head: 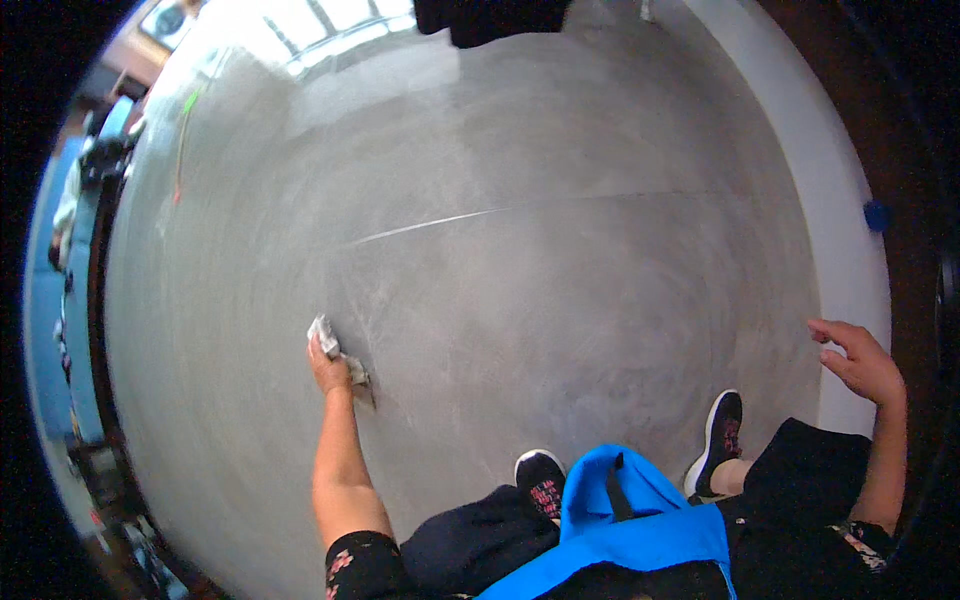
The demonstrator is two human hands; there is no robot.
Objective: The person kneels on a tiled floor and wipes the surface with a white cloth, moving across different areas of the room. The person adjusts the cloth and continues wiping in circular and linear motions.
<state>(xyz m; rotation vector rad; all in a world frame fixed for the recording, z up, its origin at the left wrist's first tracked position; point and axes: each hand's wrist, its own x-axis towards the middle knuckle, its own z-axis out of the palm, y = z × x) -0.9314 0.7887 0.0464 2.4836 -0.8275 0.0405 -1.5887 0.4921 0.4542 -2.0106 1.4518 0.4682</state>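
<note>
My left hand (328, 369) is closed around a crumpled white and greyish cloth (322, 335), held out over the smooth grey floor (525, 300). A loose, dirtier-looking end of the cloth hangs beside the wrist. Whether the cloth touches the floor cannot be made out. Out to the right, my right hand (862, 362) holds nothing; its thumb stands apart from the slightly bent fingers. It appears over the edge between the floor and a pale band (840, 247). My blue apron (645, 540) and two black shoes (541, 480) show below.
A long stick with a green end (182, 146) lies at the far left. Beyond it, a person in pale clothing (71, 195) is by blue seating (49, 322). A thin light line (427, 225) crosses the floor. Dark fabric (495, 19) hangs at the top.
</note>
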